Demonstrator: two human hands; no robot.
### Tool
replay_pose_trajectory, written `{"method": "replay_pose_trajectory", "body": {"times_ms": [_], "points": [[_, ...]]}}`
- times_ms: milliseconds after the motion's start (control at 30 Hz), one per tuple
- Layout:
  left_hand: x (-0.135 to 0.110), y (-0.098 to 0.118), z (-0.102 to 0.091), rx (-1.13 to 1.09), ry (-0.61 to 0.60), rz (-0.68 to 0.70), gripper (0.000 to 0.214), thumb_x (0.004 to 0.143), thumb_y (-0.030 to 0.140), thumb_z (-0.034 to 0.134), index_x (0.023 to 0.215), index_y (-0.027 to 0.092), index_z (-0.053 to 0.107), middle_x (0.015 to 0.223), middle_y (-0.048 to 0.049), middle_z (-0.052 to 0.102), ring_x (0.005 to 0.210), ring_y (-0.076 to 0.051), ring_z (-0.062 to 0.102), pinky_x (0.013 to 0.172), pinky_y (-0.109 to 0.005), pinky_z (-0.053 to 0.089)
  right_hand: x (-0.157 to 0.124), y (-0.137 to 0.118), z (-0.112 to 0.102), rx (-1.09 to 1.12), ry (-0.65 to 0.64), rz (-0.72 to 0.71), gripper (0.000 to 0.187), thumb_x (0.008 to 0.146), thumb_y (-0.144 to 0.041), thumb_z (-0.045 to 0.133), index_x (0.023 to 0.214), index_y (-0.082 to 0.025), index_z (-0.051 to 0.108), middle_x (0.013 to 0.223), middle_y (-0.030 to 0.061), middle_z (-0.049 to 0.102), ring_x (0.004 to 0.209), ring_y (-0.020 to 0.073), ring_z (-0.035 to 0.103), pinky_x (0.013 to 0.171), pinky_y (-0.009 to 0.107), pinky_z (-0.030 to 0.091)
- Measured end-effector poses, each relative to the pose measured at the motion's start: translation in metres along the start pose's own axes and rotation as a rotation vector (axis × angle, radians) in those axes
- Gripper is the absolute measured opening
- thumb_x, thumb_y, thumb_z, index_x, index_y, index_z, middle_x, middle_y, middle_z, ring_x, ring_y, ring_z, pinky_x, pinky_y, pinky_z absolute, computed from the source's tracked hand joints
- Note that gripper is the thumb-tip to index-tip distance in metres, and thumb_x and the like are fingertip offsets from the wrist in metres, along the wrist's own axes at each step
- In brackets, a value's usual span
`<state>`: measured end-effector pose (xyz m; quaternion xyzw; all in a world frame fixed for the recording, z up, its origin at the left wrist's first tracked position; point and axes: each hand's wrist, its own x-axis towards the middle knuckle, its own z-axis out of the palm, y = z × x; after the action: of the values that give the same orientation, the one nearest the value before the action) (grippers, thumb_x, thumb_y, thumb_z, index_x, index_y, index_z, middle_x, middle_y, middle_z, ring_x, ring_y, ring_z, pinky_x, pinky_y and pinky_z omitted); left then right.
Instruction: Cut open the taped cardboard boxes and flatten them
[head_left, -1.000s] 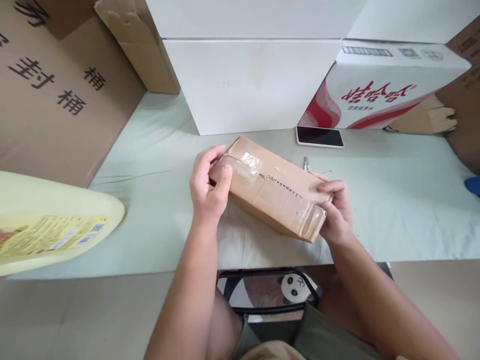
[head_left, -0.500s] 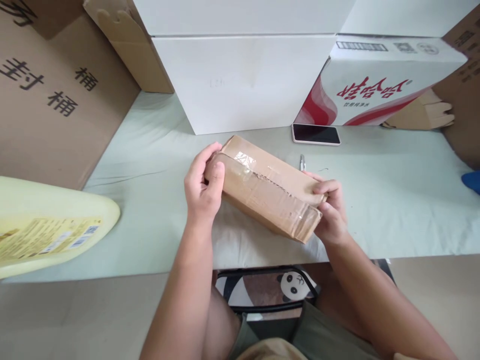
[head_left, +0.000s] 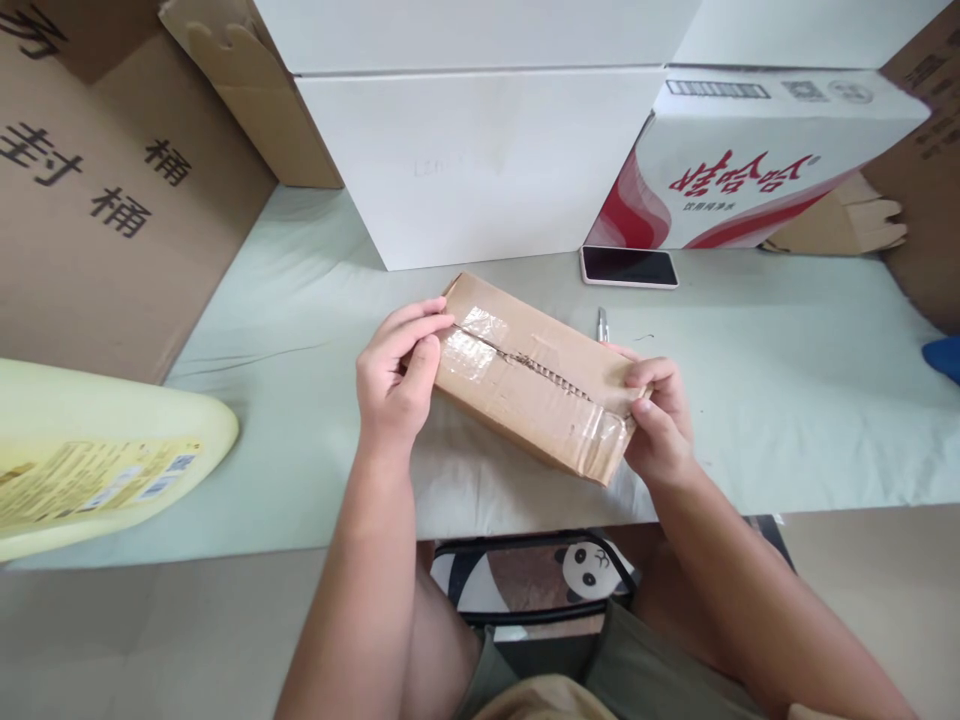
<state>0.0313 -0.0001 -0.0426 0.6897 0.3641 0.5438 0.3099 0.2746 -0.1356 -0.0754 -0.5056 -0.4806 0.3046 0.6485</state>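
A small brown cardboard box [head_left: 525, 390] lies slantwise between my hands, over the cloth-covered table. Clear tape shows on its top, and a torn, ragged seam runs along the middle. My left hand [head_left: 401, 365] grips its left end, thumb and fingers closed at the edge. My right hand [head_left: 661, 415] pinches the right end near the flap corner, with some fingers hidden behind the box. Just beyond the box, near my right fingers, a utility knife [head_left: 603, 324] is partly visible.
A phone [head_left: 628, 267] lies in front of a red-and-white carton [head_left: 727, 175]. Large white boxes [head_left: 480, 170] stand at the back. On the left are a big brown carton [head_left: 127, 190] and a pale yellow bottle [head_left: 112, 410]. The green cloth [head_left: 787, 400] ends at the table's near edge.
My left hand has shifted slightly left and down, its fingers now lying over the top edge. The box's near top flap has come up flatter, and the seam shows more.
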Motion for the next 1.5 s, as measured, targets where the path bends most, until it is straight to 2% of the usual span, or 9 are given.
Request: {"method": "replay_pose_trajectory", "body": {"times_ms": [300, 467, 600, 767, 1000, 1133, 1233, 1367, 1500], "points": [[-0.003, -0.005, 0.002, 0.033, -0.001, 0.058, 0.035, 0.104, 0.051, 0.058, 0.118, 0.028, 0.080, 0.131, -0.0061, 0.077, 0.128, -0.026, 0.070, 0.117, -0.047, 0.055, -0.002, 0.000, 0.000, -0.019, -0.003, 0.006, 0.033, 0.091, -0.059, 0.066, 0.094, -0.029, 0.052, 0.126, 0.0043, 0.073, 0.113, 0.0270, 0.069, 0.087, 0.042, 0.054], [-0.004, -0.008, 0.002, 0.035, -0.007, 0.091, 0.039, 0.105, 0.054, 0.056, 0.128, 0.030, 0.076, 0.135, -0.0062, 0.076, 0.131, -0.026, 0.069, 0.119, -0.047, 0.054, -0.003, 0.001, -0.004, -0.007, -0.019, -0.010, 0.030, 0.094, -0.056, 0.065, 0.093, -0.029, 0.053, 0.133, 0.0027, 0.071, 0.114, 0.0264, 0.069, 0.090, 0.043, 0.055], [-0.004, -0.008, 0.001, 0.020, -0.012, 0.160, 0.040, 0.107, 0.055, 0.050, 0.124, 0.033, 0.080, 0.135, -0.0034, 0.076, 0.131, -0.025, 0.069, 0.122, -0.049, 0.050, -0.001, -0.001, -0.005, 0.028, -0.023, -0.009, 0.030, 0.094, -0.052, 0.068, 0.085, -0.027, 0.053, 0.129, 0.0022, 0.073, 0.113, 0.0281, 0.069, 0.090, 0.045, 0.056], [-0.004, -0.006, -0.001, 0.050, -0.049, 0.099, 0.049, 0.105, 0.063, 0.048, 0.107, 0.032, 0.086, 0.134, -0.0047, 0.075, 0.125, -0.027, 0.071, 0.115, -0.047, 0.056, -0.002, -0.003, -0.007, -0.022, -0.039, -0.009, 0.037, 0.092, -0.054, 0.068, 0.080, -0.026, 0.048, 0.128, 0.0033, 0.072, 0.111, 0.0291, 0.068, 0.089, 0.047, 0.056], [-0.005, -0.007, -0.003, 0.009, -0.064, 0.160, 0.041, 0.108, 0.051, 0.048, 0.114, 0.034, 0.085, 0.134, -0.0041, 0.074, 0.121, -0.024, 0.072, 0.110, -0.043, 0.059, -0.005, -0.005, -0.008, -0.010, -0.066, -0.017, 0.035, 0.092, -0.053, 0.068, 0.079, -0.025, 0.050, 0.125, 0.0031, 0.071, 0.111, 0.0274, 0.066, 0.090, 0.044, 0.054], [-0.006, -0.011, -0.001, 0.060, -0.024, 0.194, 0.031, 0.105, 0.048, 0.059, 0.122, 0.036, 0.081, 0.132, -0.0023, 0.075, 0.127, -0.026, 0.068, 0.117, -0.047, 0.054, -0.005, -0.008, -0.003, 0.062, -0.038, -0.010, 0.029, 0.092, -0.047, 0.072, 0.080, -0.026, 0.056, 0.123, 0.0025, 0.072, 0.110, 0.0255, 0.067, 0.090, 0.040, 0.053], [-0.007, -0.013, 0.003, -0.003, 0.034, 0.178, 0.035, 0.104, 0.051, 0.058, 0.127, 0.033, 0.077, 0.129, -0.0044, 0.076, 0.123, -0.027, 0.070, 0.112, -0.047, 0.057, -0.005, -0.009, 0.001, 0.096, -0.014, 0.012, 0.027, 0.092, -0.050, 0.073, 0.089, -0.028, 0.059, 0.121, 0.0026, 0.073, 0.108, 0.0255, 0.068, 0.088, 0.040, 0.052], [-0.009, -0.013, 0.008, -0.093, 0.116, 0.136, 0.037, 0.101, 0.053, 0.061, 0.124, 0.029, 0.075, 0.120, -0.0048, 0.076, 0.110, -0.024, 0.073, 0.103, -0.041, 0.059, -0.006, -0.009, 0.003, 0.113, -0.005, 0.064, 0.036, 0.089, -0.061, 0.071, 0.095, -0.029, 0.056, 0.119, 0.0042, 0.072, 0.107, 0.0270, 0.068, 0.089, 0.043, 0.054], [-0.008, -0.011, 0.010, -0.117, 0.149, 0.141, 0.036, 0.100, 0.054, 0.061, 0.118, 0.026, 0.075, 0.114, -0.0046, 0.078, 0.107, -0.022, 0.074, 0.098, -0.039, 0.060, -0.007, -0.007, 0.002, 0.156, 0.002, 0.078, 0.037, 0.089, -0.062, 0.072, 0.098, -0.030, 0.057, 0.120, 0.0041, 0.070, 0.110, 0.0264, 0.066, 0.091, 0.043, 0.054]]}}
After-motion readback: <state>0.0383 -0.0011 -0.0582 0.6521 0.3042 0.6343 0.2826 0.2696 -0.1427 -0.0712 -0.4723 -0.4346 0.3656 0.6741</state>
